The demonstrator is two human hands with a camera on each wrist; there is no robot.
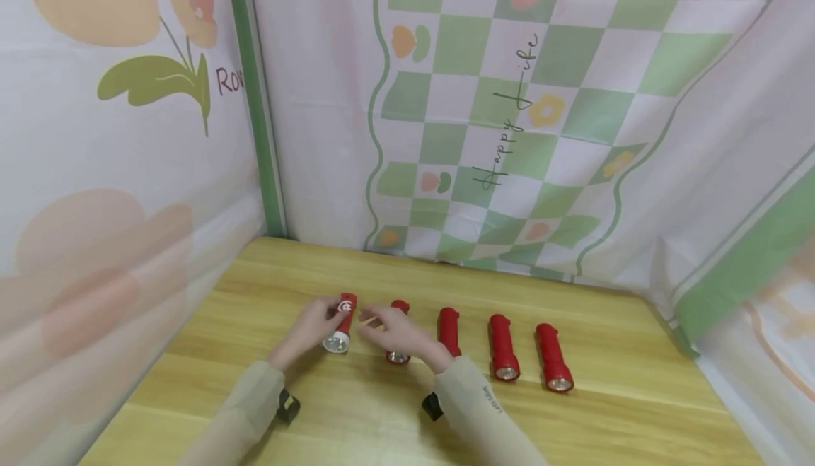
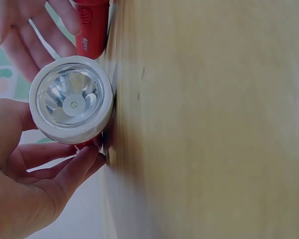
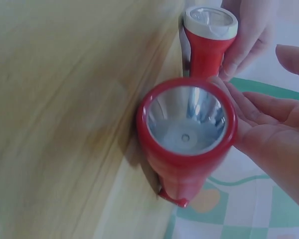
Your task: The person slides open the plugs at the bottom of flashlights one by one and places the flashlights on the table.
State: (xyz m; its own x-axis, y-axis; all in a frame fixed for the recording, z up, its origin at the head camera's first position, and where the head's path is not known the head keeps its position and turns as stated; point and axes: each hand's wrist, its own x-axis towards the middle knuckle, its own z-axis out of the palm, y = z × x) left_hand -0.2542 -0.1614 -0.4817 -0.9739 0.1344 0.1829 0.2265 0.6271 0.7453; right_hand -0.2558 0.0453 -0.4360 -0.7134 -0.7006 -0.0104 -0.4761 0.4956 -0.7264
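Observation:
At the left end of a row lies a red flashlight with a white lens rim (image 1: 344, 322), its lens toward the person. My left hand (image 1: 313, 323) grips it from the left, thumb on one side and fingers curled on the other. A gap away, my right hand (image 1: 402, 331) is over the second flashlight (image 1: 398, 358), which is all red and partly covered by that hand in the head view. In the right wrist view, the right fingers (image 3: 269, 112) are loosely extended with nothing held, reaching toward the white-rimmed flashlight (image 3: 208, 47).
To the right, three more red flashlights lie spaced apart: one (image 1: 448, 328) partly behind the right wrist, then another (image 1: 502, 346), then the last (image 1: 552, 356). They rest on a wood-grain table (image 1: 611, 381). Patterned curtains (image 1: 318, 98) hang behind and at both sides.

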